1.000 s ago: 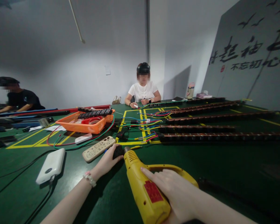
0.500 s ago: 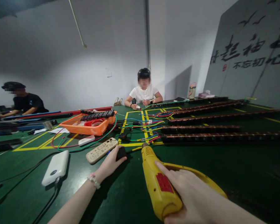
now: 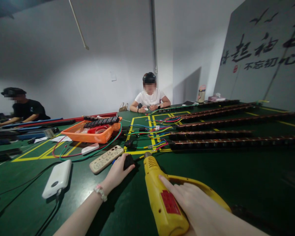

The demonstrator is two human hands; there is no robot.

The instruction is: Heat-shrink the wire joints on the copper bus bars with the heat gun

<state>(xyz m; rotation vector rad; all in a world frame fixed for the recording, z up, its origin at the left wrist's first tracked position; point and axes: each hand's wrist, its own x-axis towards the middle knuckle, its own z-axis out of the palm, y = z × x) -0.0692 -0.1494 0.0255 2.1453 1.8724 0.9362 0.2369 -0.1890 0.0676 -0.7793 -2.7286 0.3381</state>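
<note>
My left hand [image 3: 118,172] is closed round a small black block [image 3: 129,162] on the green table, and a yellow wire runs from the block's right side. A cream remote-like object [image 3: 106,159] lies just beyond that hand. My right hand [image 3: 186,193] grips a yellow heat gun [image 3: 159,196], index finger laid along its body. The gun's metal nozzle [image 3: 147,154] points away from me, beside the yellow wire. Several dark strips [image 3: 211,144] with coloured wires at their left ends lie beyond the gun.
An orange basket [image 3: 88,135] holding black parts stands at the left, near a white power bank [image 3: 57,179] with a cable. Across the table [image 3: 93,216] sits a person in white [image 3: 150,98]; another person in black [image 3: 30,109] works at far left.
The heat gun in my right hand has moved slightly left, its nozzle now closer to the black block. The head view has shifted a little. My left hand keeps its hold.
</note>
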